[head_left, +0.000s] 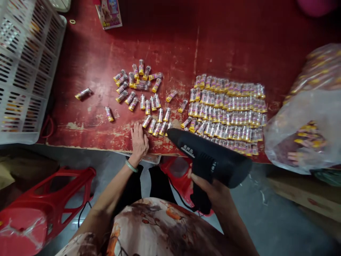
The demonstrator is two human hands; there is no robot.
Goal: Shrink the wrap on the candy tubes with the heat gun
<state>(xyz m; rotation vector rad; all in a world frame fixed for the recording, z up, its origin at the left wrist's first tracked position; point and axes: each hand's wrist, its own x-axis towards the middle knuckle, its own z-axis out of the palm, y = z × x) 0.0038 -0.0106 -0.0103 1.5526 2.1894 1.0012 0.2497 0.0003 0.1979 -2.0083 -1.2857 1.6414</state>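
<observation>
Worn red table [239, 42] before me, across the upper frame, 1 black blower [213, 153] right of centre, its handle wrapped in a person's right hand [217, 192], left hand [139, 140] flat at the table's near edge, small yellow-ended tubes [148, 106] scattered at centre, rowed at right.

From the left hand [140, 142], bare red tabletop [207, 49] offers the widest passage at 1 o'clock, beyond the loose tubes [142, 102] that crowd 12 to 1 o'clock. A lane runs at 9 o'clock along the near edge, stopped by the white crate [34, 92]. Two stray tubes [109, 113] interrupt 10 o'clock. At 3 o'clock the black blower [213, 156] blocks the way, a plastic bag [290, 106] farther out; packed rows of tubes [241, 103] fill 2 to 3 o'clock.
</observation>
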